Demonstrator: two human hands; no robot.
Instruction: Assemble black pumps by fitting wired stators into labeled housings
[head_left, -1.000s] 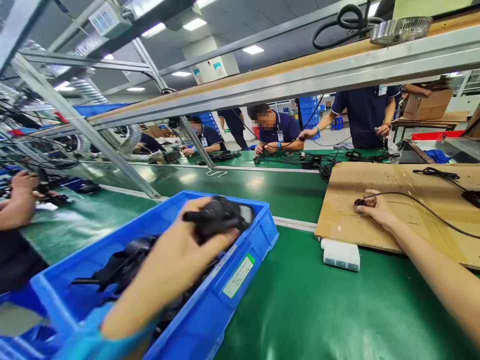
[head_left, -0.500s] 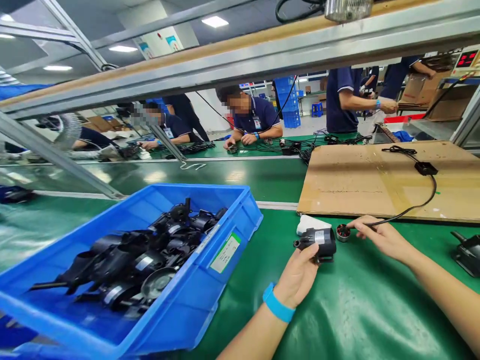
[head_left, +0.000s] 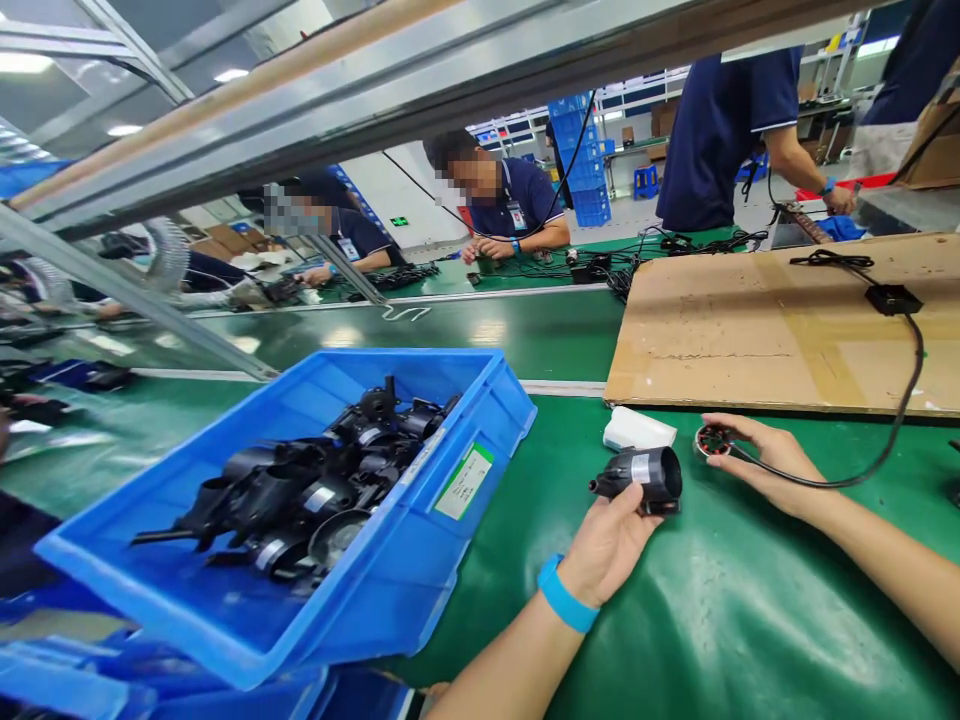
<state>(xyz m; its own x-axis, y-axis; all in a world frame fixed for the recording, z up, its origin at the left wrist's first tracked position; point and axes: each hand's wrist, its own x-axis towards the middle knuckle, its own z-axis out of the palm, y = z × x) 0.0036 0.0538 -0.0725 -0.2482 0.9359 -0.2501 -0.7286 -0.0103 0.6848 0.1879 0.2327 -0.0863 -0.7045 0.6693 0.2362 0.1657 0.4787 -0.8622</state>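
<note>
My left hand [head_left: 611, 540], with a blue wristband, grips a black cylindrical pump housing [head_left: 643, 477] just above the green mat; its open end faces right. My right hand [head_left: 765, 455] pinches a small round motor part [head_left: 709, 440] with red windings. A black cable [head_left: 892, 400] runs from that part to a black box [head_left: 892, 298] on the cardboard. The two parts are a short gap apart. A blue bin [head_left: 420, 560] at my left holds several black housings [head_left: 315, 490].
A white block [head_left: 637, 430] lies on the green mat [head_left: 720, 620] behind the housing. A cardboard sheet [head_left: 750, 330] covers the bench at the right. Other people in dark shirts work with cables across the conveyor [head_left: 420, 345]. A metal frame beam [head_left: 360, 110] runs overhead.
My left hand lifted a housing out of the bin and brought it right, over the mat. My right hand pulled the wired motor part off the cardboard toward the housing.
</note>
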